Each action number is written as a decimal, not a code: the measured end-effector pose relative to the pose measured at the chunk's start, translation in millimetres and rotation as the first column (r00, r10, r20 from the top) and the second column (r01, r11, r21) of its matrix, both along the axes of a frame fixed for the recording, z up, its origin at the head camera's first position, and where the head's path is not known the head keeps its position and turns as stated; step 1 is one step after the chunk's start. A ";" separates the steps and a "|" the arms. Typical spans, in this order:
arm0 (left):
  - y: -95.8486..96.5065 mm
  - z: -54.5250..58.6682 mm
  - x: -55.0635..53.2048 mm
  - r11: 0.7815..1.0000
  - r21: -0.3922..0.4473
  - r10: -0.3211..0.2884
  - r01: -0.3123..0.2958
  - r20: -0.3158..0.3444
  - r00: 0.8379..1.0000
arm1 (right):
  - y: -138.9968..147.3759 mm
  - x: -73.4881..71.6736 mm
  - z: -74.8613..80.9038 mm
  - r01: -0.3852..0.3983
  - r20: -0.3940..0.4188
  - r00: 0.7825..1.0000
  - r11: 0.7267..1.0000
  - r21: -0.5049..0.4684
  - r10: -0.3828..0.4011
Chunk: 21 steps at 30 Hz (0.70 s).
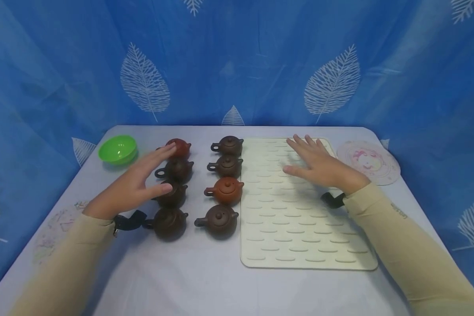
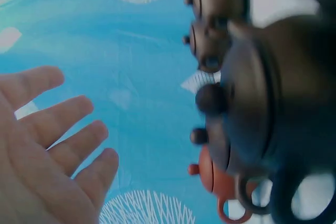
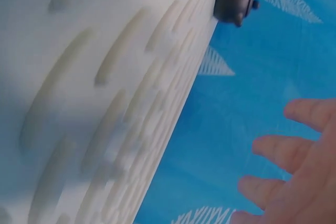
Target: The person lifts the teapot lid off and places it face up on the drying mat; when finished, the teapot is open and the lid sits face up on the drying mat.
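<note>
Several small clay teapots stand in two columns on the table. The left column runs from a red-brown teapot [image 1: 179, 148] at the back to a dark teapot [image 1: 168, 223] at the front. My left hand [image 1: 150, 173] hovers open over this column, fingers straight and thumb near the third teapot [image 1: 174, 196], holding nothing. The right column includes an orange teapot [image 1: 226, 190]. My right hand [image 1: 302, 157] is spread open above the far part of a cream ribbed mat [image 1: 300, 219]. The left wrist view shows open fingers [image 2: 58, 140] beside a blurred dark teapot [image 2: 262, 114]. In the right wrist view, fingers [image 3: 294, 153] float past the mat [image 3: 100, 103].
A green bowl [image 1: 118, 149] sits at the back left of the table. A round pink-patterned coaster [image 1: 369, 161] lies to the right of the mat. A blue leaf-print curtain [image 1: 237, 61] hangs behind. Bare lilac tabletop [image 1: 174, 276] lies along the front edge.
</note>
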<state>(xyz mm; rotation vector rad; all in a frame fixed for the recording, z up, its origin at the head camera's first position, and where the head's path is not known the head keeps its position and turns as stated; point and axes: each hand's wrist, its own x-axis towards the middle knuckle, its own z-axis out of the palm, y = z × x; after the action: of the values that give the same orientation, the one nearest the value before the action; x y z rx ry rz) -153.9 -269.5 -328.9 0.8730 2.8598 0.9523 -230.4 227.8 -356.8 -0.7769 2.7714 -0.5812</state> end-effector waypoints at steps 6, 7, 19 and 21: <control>7.1 -5.3 20.8 0.991 0.137 0.002 0.005 -0.051 0.999 | -12.5 8.3 3.2 -0.072 0.007 0.997 0.997 -0.030 0.072; 7.6 -6.7 23.7 0.987 0.158 0.005 0.004 -0.056 0.998 | -15.8 9.6 3.8 -0.085 0.004 0.996 0.996 -0.031 0.085; 31.1 -26.1 55.9 0.972 0.227 -0.033 0.066 -0.148 0.988 | -56.5 41.0 13.3 -0.279 0.042 0.958 0.958 -0.073 0.282; 37.7 -30.5 58.1 0.958 0.268 -0.061 0.104 -0.164 0.985 | -64.6 46.1 13.0 -0.324 0.034 0.944 0.943 -0.073 0.328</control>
<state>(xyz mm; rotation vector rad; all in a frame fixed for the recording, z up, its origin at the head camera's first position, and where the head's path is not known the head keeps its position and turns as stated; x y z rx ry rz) -95.9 -231.8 -359.4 1.1251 2.8276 1.3540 -184.3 163.3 -343.8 -1.1905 2.5126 -0.6165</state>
